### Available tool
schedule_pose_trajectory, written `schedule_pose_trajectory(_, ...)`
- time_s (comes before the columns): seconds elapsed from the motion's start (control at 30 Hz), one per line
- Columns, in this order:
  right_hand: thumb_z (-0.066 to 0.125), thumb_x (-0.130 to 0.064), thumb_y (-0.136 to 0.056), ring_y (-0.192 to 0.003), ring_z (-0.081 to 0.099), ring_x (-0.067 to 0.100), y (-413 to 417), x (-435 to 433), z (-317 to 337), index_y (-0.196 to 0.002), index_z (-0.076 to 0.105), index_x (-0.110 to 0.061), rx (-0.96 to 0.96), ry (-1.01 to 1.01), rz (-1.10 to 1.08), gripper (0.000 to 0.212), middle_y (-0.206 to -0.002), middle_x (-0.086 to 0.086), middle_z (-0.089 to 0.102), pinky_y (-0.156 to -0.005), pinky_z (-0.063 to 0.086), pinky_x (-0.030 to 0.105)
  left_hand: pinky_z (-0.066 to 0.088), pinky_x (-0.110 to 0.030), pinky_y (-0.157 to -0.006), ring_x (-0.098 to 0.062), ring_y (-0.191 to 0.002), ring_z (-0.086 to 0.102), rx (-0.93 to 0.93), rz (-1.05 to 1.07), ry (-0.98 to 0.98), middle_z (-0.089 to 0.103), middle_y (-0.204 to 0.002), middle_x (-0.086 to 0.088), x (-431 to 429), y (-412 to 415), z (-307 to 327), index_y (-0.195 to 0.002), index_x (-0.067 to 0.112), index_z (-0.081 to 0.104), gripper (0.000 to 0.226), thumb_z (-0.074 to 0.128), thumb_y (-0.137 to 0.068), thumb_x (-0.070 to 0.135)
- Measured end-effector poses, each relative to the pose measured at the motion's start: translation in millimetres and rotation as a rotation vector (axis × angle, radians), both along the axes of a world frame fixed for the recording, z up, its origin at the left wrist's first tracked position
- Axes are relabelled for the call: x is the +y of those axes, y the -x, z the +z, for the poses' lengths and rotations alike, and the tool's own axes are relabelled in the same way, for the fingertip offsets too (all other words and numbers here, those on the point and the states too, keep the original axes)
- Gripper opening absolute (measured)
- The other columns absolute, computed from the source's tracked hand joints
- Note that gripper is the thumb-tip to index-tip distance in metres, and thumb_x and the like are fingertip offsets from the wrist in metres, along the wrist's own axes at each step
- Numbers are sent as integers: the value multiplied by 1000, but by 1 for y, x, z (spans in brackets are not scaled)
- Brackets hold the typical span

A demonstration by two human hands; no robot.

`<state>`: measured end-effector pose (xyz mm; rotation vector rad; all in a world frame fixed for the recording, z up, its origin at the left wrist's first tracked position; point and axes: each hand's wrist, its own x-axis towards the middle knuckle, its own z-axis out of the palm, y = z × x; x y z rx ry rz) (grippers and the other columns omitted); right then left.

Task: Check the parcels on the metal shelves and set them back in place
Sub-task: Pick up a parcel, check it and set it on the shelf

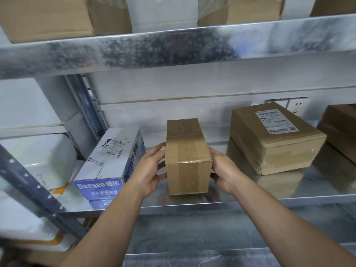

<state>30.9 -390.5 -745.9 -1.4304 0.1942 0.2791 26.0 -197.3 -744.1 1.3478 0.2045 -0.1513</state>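
A small taped brown cardboard parcel (186,157) stands on the middle metal shelf (269,201), its long side running away from me. My left hand (152,170) grips its left side, thumb on the upper edge and fingers curled round the lower front corner. My right hand (223,170) holds its right side, fingers wrapped behind the box and partly hidden. A white and blue box printed "Deeyeo" (113,162) lies tilted to the left. A wider brown parcel with a white shipping label (275,137) sits to the right.
Another brown parcel (341,130) is cut off at the far right. The upper shelf (173,49) carries several brown boxes (57,16). White padded bags (38,160) lie on the neighbouring rack at left, behind a grey upright post (38,191).
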Motion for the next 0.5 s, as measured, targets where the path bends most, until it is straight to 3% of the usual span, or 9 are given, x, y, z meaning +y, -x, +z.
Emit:
schedule_pose_trajectory(0.1, 50, -32, -108, -80, 62, 16, -3, -3, 1, -116, 76, -27, 8, 24, 20, 27, -78, -7, 75, -72, 45, 31, 51, -34, -76, -18, -103, 65, 19, -35, -37, 77, -101, 10, 1, 0, 2, -127, 34, 69, 26, 54, -105, 32)
schedule_pose_trajectory(0.27, 53, -28, -108, -69, 62, 13, -10, -10, 6, -120, 73, -27, 11, -7, 46, 24, -79, -6, 74, -67, 47, 29, 46, -25, -71, -8, -89, 68, -18, -31, -82, 77, -103, 11, 2, -2, 9, -129, 34, 66, 28, 56, -103, 30)
schedule_pose_trajectory(0.37, 53, -28, -108, -93, 69, 21, -12, -11, 9, -118, 72, -32, 10, -27, 53, 22, -105, 0, 78, -79, 54, 35, 48, -26, -71, -11, -92, 69, -45, -3, -68, 78, -102, 11, 2, -5, 13, -124, 30, 65, 25, 50, -106, 22)
schedule_pose_trajectory(0.5, 52, -29, -108, -100, 71, 20, -12, -12, 11, -120, 71, -32, 3, -60, 55, 23, -112, -1, 78, -76, 57, 38, 52, -28, -67, -13, -93, 68, -53, 23, -45, 76, -98, 9, 3, -5, 15, -117, 25, 64, 20, 46, -108, 24)
